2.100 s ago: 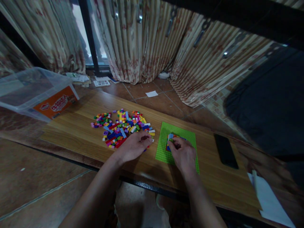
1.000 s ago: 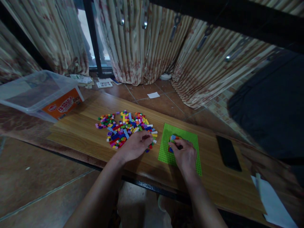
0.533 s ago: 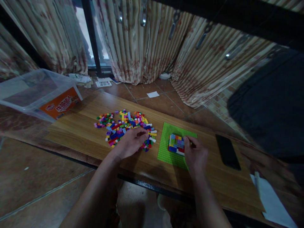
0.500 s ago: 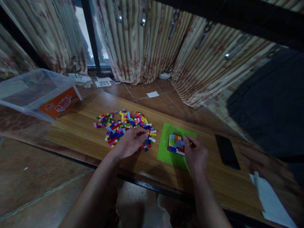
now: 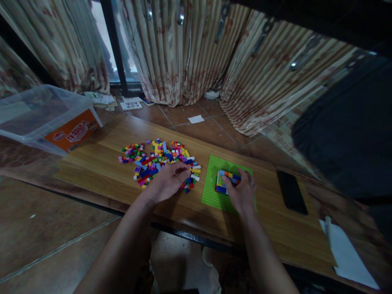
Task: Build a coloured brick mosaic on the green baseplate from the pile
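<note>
My left hand (image 5: 171,179) hovers at the near right side of a pile of loose toy building bricks (image 5: 150,164), thumb and fingers drawn together in a pinch. Whatever lies between those fingertips is too small to make out. On a green studded baseplate (image 5: 210,192) sits a low, roughly square structure of multicoloured bricks (image 5: 221,188). My right hand (image 5: 243,192) grips this brick structure from its right side. The thumb lies across its top, while the other fingers curve over its far right edge. The palm hides the structure's right part.
A black phone (image 5: 292,192) lies on the wooden board (image 5: 269,228) to the right of the baseplate. A clear plastic box (image 5: 39,118) with an orange label stands at the far left. White paper (image 5: 349,253) rests at the right end. Curtains (image 5: 183,53) hang behind.
My right hand has moved left over the brick structure, and its thumb now rests on top with the fingers spread wider. My left hand keeps nearly the same place and pinch.
</note>
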The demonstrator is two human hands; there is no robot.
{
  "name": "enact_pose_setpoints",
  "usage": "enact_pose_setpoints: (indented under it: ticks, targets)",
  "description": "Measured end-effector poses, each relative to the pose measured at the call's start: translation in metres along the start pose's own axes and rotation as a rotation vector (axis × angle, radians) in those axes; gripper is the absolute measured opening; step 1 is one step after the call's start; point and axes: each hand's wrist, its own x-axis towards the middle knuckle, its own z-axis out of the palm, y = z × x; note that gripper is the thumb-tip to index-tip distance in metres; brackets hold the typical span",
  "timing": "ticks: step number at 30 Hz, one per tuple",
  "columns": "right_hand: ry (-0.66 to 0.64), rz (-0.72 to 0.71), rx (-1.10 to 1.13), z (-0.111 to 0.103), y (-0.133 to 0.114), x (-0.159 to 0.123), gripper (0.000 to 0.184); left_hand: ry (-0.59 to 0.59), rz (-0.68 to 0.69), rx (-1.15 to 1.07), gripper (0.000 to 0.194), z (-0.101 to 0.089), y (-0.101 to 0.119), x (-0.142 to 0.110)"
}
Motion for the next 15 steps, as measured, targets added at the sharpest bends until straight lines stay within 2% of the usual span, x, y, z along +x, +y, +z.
enact_pose_setpoints:
  ticks: [8, 15]
  targets:
    - [-0.090, 0.099, 0.058, -0.0031, -0.0022, 0.0049, 0.076, -0.011, 0.012, 0.050, 0.024, -0.0013, 0.0001, 0.0005]
    - [-0.110, 0.072, 0.065, -0.0036, -0.0037, 0.0051, 0.074, 0.000, 0.007, 0.092, 0.024, 0.0013, 0.0023, 0.0012]
